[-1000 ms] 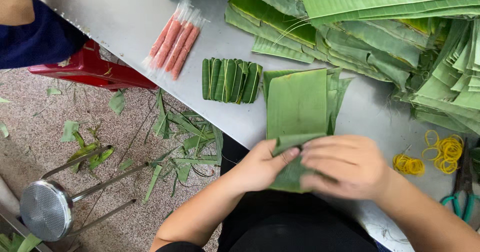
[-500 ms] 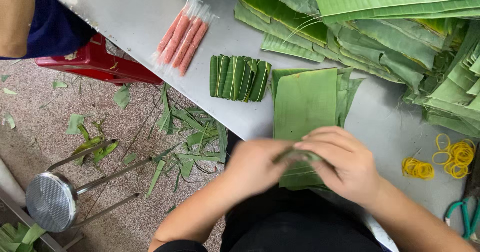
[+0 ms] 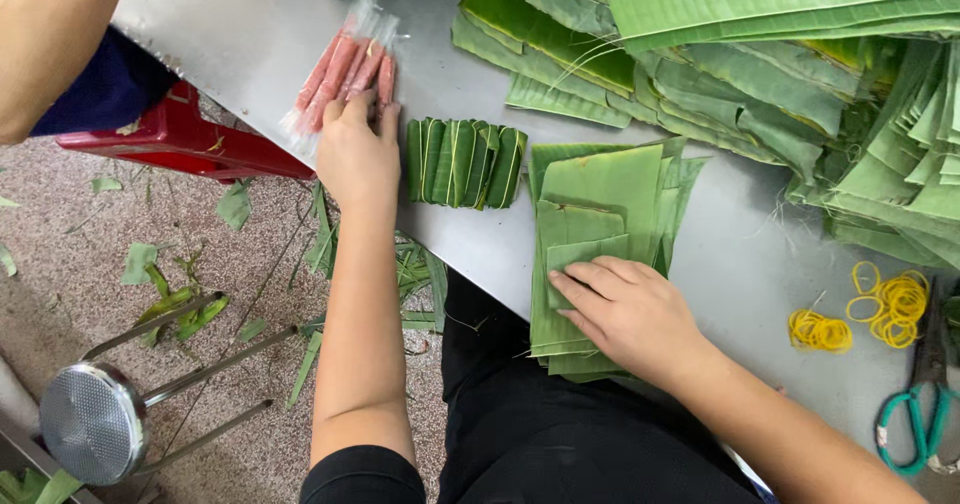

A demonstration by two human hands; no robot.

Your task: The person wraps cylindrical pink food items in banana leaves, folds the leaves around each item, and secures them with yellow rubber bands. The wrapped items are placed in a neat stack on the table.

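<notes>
My left hand reaches out over a row of pink sausage-like sticks in clear plastic wrap, fingers resting on their near ends. My right hand lies flat, fingers spread, on a stack of cut banana-leaf pieces at the near edge of the grey metal table. Between the two hands sits a row of several finished leaf-wrapped rolls.
Large piles of banana leaves fill the far right. Yellow rubber bands and green-handled scissors lie at right. Another person's arm, a red stool, a tipped metal stool and leaf scraps occupy the floor left.
Both hands were together folding a leaf piece on the stack. Now my left hand has gone out to the wrapped pink sticks, and my right hand rests flat on the stack.
</notes>
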